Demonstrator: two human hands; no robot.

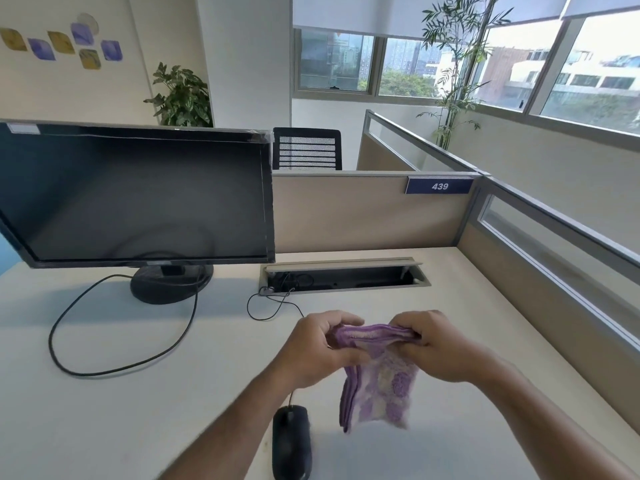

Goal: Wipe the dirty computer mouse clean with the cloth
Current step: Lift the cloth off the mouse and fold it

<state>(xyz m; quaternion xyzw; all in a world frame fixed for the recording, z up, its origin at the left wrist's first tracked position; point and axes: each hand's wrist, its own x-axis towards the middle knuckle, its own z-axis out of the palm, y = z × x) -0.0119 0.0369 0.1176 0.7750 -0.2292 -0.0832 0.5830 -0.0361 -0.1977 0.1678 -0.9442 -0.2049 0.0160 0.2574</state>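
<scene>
Mouse (291, 441), black and corded, lies untouched on a pale desk (138, 393) at the near edge, just below the person's left forearm. Largest on the desk, a dark monitor (135, 194) stands at the back left, its black cable (114, 341) looping across the surface. Behind centre, an open cable tray (343, 276) is sunk into the desktop. Above the mouse, a purple patterned cloth (379, 375) hangs folded between both hands: the left hand (320, 348) and the right hand (433, 344) each pinch its bunched top edge, fingers closed on the fabric.
</scene>
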